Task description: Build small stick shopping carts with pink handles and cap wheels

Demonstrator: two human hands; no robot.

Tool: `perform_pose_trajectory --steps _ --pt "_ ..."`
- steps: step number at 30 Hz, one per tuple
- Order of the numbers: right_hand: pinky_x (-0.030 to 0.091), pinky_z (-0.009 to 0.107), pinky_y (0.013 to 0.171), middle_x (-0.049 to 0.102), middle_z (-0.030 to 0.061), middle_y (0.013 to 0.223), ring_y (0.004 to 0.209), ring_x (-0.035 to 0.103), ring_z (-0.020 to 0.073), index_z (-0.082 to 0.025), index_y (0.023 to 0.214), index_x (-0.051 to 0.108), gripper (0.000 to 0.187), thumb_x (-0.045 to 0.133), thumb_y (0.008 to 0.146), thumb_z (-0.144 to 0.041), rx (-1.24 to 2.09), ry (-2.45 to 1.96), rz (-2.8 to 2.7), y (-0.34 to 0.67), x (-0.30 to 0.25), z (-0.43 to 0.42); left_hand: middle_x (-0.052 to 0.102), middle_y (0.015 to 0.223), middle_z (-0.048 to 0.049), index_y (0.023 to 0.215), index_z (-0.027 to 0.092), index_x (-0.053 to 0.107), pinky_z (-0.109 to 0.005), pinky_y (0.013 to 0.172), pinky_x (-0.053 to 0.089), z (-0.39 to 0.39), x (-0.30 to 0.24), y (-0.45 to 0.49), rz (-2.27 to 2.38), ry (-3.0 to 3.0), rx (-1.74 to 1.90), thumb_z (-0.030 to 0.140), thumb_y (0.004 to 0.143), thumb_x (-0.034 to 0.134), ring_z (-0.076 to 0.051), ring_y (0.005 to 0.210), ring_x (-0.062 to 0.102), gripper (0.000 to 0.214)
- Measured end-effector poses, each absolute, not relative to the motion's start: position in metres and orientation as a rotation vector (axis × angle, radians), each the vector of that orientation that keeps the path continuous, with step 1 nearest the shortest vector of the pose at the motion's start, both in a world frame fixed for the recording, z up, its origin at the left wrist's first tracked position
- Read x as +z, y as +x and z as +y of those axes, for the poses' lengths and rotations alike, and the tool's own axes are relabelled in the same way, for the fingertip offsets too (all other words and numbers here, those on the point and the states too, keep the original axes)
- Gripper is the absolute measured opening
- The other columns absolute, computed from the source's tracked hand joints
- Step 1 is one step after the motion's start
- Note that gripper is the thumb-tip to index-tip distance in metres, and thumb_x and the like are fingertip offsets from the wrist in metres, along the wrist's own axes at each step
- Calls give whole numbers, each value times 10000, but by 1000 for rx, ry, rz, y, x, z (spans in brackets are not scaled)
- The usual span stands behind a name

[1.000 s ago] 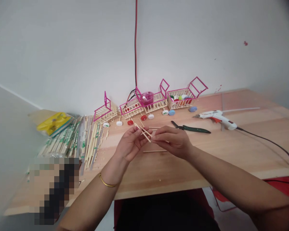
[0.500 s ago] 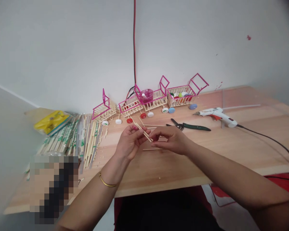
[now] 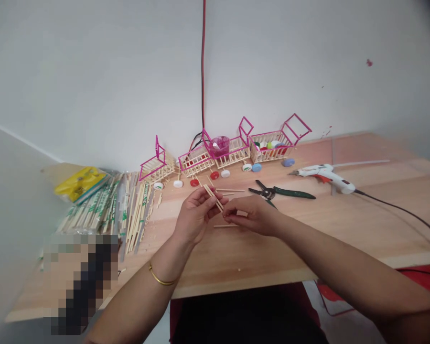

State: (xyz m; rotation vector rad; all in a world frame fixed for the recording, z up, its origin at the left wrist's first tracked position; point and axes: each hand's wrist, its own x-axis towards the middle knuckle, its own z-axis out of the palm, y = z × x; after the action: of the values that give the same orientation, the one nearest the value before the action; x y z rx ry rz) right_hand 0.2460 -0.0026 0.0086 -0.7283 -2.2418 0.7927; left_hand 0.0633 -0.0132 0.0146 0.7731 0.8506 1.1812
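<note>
1. Head view: held above the tabletop (image 3: 208,270), pinched nearly side by side between thumb and fingers of the left hand (image 3: 195,212) – two thin wooden sticks (image 3: 208,190), slanting down toward the right hand (image 3: 252,215).
2. In the right hand, fingertips drawn narrowly together at the lower stick ends; impossible to tell whether gripping, touching or just apart.
3. Seemingly matching up the pair: pinch firmly but lightly (thin wood probably rolls easily), and level the ends with the right fingertips – without forcing.
4. Partly hidden behind the right hand: a loose stick (image 3: 224,226) and one handle of the cutters (image 3: 268,193). Lost under pixelation, lower left: whatever lies there.
</note>
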Motion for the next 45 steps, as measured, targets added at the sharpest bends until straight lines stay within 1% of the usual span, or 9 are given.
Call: perform_pose_trajectory --steps 5,10,16,23,30,35,38,42,45 --pt "439 225 626 695 8 760 679 624 129 -206 838 636 93 558 886 -217 613 -703 -2249 242 3 -3 710 783 -22 847 168 693 -300 764 551 -16 13 64 873 917 1239 332 716 771 -155 769 691 224" --pt "448 238 653 696 18 787 710 631 142 -208 861 631 115 529 910 -227 538 -716 -2273 239 -8 -2 695 741 -8 851 183 726 -284 741 544 -17 13 59 1007 1187 1242 302 755 731 -135 709 644 152" --pt "478 282 770 684 74 994 889 636 175 -200 939 624 104 539 913 -253 565 -730 -2349 245 -7 3 679 766 -11 786 193 745 -223 744 505 -13 19 52 1170 1498 1239 276 779 704 -127 743 626 93" --pt "469 268 688 668 45 796 734 611 152 -176 880 630 87 567 892 -236 498 -851 -2181 250 -2 8 687 713 -8 823 152 708 -289 658 568 -6 16 53 1011 1011 1235 332 678 788 -139 664 655 245" --pt "472 222 655 675 13 755 677 608 113 -180 872 639 68 617 855 -242 673 -779 -2101 249 4 2 681 666 -3 796 120 682 -254 612 560 -2 18 53 941 724 1183 268 567 854 -135 624 675 322" --pt "477 224 667 688 12 785 700 623 117 -187 902 630 91 649 836 -247 649 -687 -2144 247 3 0 690 689 -12 799 134 670 -294 662 569 -5 15 53 958 773 1157 288 622 820 -159 675 688 278" --pt "477 231 658 690 17 789 699 624 121 -186 895 623 75 629 850 -247 593 -697 -2183 248 2 1 703 754 -27 809 152 678 -333 723 567 -5 14 49 1011 1049 1175 335 716 753 -165 720 680 218" --pt "491 240 665 679 27 782 694 621 122 -184 895 620 103 625 859 -281 539 -747 -2103 251 4 4 708 837 -37 833 182 714 -300 778 525 4 7 37 1298 1676 1189 334 817 652 -154 774 655 165" --pt "500 250 674 673 34 797 698 618 125 -188 897 616 94 608 870 -278 502 -766 -2070 253 5 5 709 824 -28 838 192 708 -278 741 502 11 -3 33 1387 1834 1144 311 847 606 -149 753 648 158"
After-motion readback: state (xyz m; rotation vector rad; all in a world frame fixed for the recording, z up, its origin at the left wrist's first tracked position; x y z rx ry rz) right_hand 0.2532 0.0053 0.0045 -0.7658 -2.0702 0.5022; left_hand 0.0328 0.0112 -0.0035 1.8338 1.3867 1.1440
